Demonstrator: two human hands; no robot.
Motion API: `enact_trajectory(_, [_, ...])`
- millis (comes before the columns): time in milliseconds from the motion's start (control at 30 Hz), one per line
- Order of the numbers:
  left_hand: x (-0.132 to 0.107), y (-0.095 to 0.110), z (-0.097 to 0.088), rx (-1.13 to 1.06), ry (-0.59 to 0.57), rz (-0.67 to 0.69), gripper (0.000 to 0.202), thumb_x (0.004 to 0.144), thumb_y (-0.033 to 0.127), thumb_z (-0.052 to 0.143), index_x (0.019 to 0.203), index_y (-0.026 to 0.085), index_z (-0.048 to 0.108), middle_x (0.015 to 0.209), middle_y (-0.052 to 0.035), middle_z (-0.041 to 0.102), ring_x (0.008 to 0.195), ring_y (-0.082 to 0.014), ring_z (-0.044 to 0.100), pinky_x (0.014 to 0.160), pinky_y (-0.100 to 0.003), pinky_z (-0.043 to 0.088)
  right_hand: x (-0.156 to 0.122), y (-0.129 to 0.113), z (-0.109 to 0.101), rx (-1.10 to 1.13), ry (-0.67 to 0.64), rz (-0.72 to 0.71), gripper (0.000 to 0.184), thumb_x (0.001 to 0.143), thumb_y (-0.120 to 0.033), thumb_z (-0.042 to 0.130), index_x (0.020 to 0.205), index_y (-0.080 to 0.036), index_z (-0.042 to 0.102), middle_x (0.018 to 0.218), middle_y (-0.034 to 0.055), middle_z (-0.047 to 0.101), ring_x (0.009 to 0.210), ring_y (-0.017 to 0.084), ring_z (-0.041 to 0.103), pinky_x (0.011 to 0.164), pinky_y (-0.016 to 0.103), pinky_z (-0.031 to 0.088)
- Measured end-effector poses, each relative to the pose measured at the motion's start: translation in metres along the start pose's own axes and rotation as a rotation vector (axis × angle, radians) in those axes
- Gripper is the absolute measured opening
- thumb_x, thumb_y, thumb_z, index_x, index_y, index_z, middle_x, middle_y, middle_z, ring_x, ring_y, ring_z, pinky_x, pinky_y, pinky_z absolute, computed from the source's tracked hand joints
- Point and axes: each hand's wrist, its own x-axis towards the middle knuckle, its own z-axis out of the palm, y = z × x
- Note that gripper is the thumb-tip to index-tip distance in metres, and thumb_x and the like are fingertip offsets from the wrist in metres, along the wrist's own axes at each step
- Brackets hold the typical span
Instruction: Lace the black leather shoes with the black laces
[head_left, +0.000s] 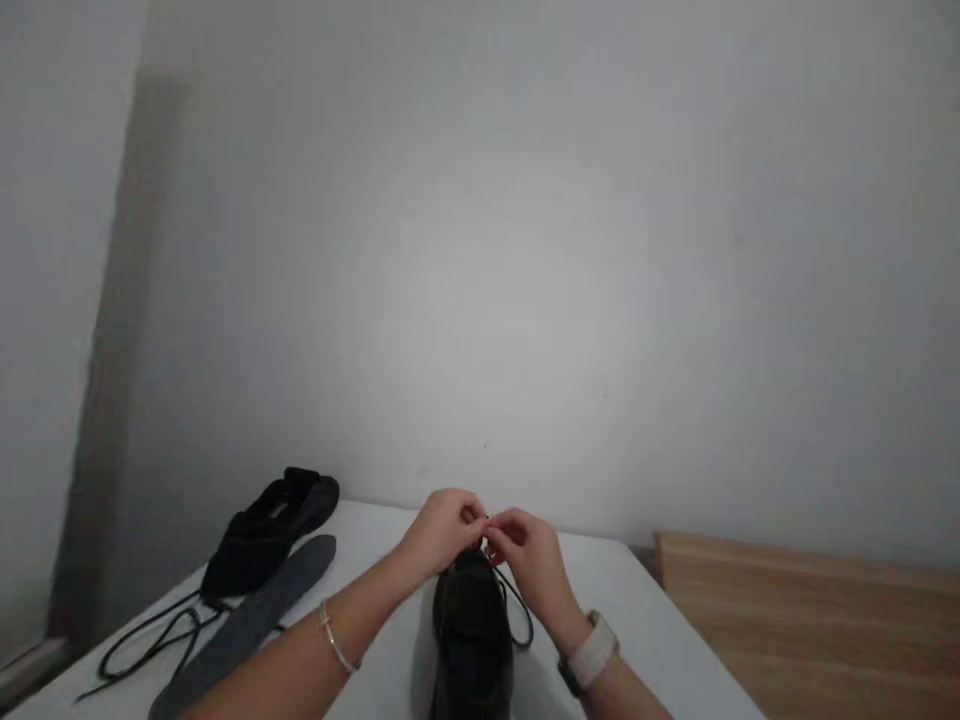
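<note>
A black shoe (pixel 472 640) stands on the white table in front of me, its far end partly hidden by my hands. My left hand (pixel 450 525) and my right hand (pixel 525 550) meet just above that far end, fingertips pinched close together. A thin black shoelace (pixel 525 620) runs from between the fingers and loops down on the shoe's right side. Both hands appear closed on the lace, though the fingers cover the exact spot they grip.
A second black shoe (pixel 270 530) lies at the table's back left, with a loose black lace (pixel 157 640) trailing from it. Beside it is a dark grey insole (pixel 255 620). A wooden panel (pixel 810 620) stands right of the white table (pixel 637 610); a grey wall (pixel 525 280) rises behind.
</note>
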Motion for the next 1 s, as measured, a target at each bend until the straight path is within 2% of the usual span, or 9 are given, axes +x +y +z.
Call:
enact_trajectory(33, [-0.001,0.000,-0.001,-0.078,0.016,-0.011,0.007,0.069,0.024,0.057,0.071,0.018,0.054,0.058,-0.0007,0.067,0.056,-0.0182,0.065,0.052,-0.026,0.047,-0.001,-0.004,0.001,0.035,0.007,-0.005,0.023,0.072,-0.036,0.068,0.080,-0.014,0.066,0.061,0.0028,0.066,0.054,0.017,0.061,0.052,0.029,0.052])
enact_trajectory(133, [-0.003,0.000,-0.003,-0.277,0.037,-0.058,0.023,0.066,0.023,0.061,0.083,0.022,0.045,0.055,0.0044,0.065,0.052,-0.0167,0.064,0.051,-0.026,0.050,-0.003,-0.014,0.002,0.103,0.015,-0.019,0.034,0.070,-0.040,0.069,0.092,-0.015,0.066,0.062,0.0015,0.065,0.054,0.017,0.061,0.054,0.030,0.053])
enact_trajectory(333, [-0.001,-0.002,-0.006,-0.474,-0.026,-0.150,0.033,0.064,0.024,0.067,0.083,0.022,0.040,0.058,0.0041,0.066,0.054,-0.0148,0.065,0.059,-0.031,0.054,-0.003,-0.013,-0.002,0.117,-0.015,-0.023,0.024,0.070,-0.038,0.070,0.077,-0.015,0.065,0.064,0.0025,0.065,0.055,0.016,0.061,0.054,0.029,0.051])
enact_trajectory(400, [0.002,-0.007,-0.004,-0.396,-0.050,-0.143,0.026,0.069,0.027,0.063,0.084,0.021,0.042,0.066,0.0010,0.068,0.061,-0.0154,0.067,0.063,-0.032,0.054,-0.003,-0.015,-0.007,0.099,-0.032,-0.023,0.019,0.071,-0.034,0.068,0.075,-0.016,0.063,0.063,0.0017,0.065,0.055,0.016,0.061,0.055,0.028,0.051])
enact_trajectory(500, [0.009,-0.026,0.000,-0.138,-0.036,-0.157,0.008,0.074,0.023,0.054,0.079,0.019,0.048,0.073,-0.0018,0.069,0.069,-0.0155,0.067,0.065,-0.029,0.051,-0.004,-0.025,-0.014,0.025,-0.065,-0.044,0.012,0.075,-0.028,0.063,0.077,-0.016,0.062,0.064,0.0017,0.065,0.058,0.017,0.063,0.058,0.029,0.051])
enact_trajectory(633, [0.010,-0.063,0.008,0.085,-0.040,-0.216,0.006,0.059,0.014,0.062,0.061,0.017,0.056,0.058,0.0009,0.065,0.066,-0.0187,0.063,0.063,-0.028,0.044,-0.007,-0.047,-0.018,-0.119,-0.128,-0.120,0.005,0.076,-0.020,0.059,0.077,-0.016,0.062,0.069,0.0025,0.066,0.063,0.016,0.064,0.059,0.027,0.051])
enact_trajectory(733, [0.009,-0.083,0.011,0.175,-0.077,-0.243,0.007,0.054,0.014,0.062,0.052,0.017,0.056,0.047,0.0040,0.058,0.059,-0.0183,0.058,0.058,-0.026,0.038,-0.008,-0.062,-0.020,-0.186,-0.145,-0.187,0.006,0.076,-0.016,0.056,0.078,-0.017,0.062,0.071,0.0018,0.065,0.066,0.015,0.063,0.060,0.026,0.052])
enact_trajectory(867, [0.012,-0.087,0.009,0.192,-0.108,-0.213,0.008,0.054,0.012,0.060,0.052,0.017,0.054,0.046,0.0056,0.053,0.054,-0.0147,0.053,0.053,-0.024,0.034,-0.006,-0.081,-0.025,-0.232,-0.145,-0.263,0.008,0.077,-0.015,0.055,0.080,-0.018,0.062,0.074,0.0017,0.065,0.070,0.015,0.063,0.062,0.025,0.053])
enact_trajectory(1000, [0.020,-0.075,0.004,0.098,-0.119,-0.154,0.008,0.065,0.017,0.054,0.073,0.018,0.054,0.056,0.0048,0.057,0.058,-0.0134,0.054,0.054,-0.022,0.036,-0.002,-0.107,-0.033,-0.289,-0.106,-0.333,0.008,0.078,-0.015,0.056,0.080,-0.019,0.062,0.076,0.0015,0.066,0.070,0.015,0.065,0.064,0.026,0.054])
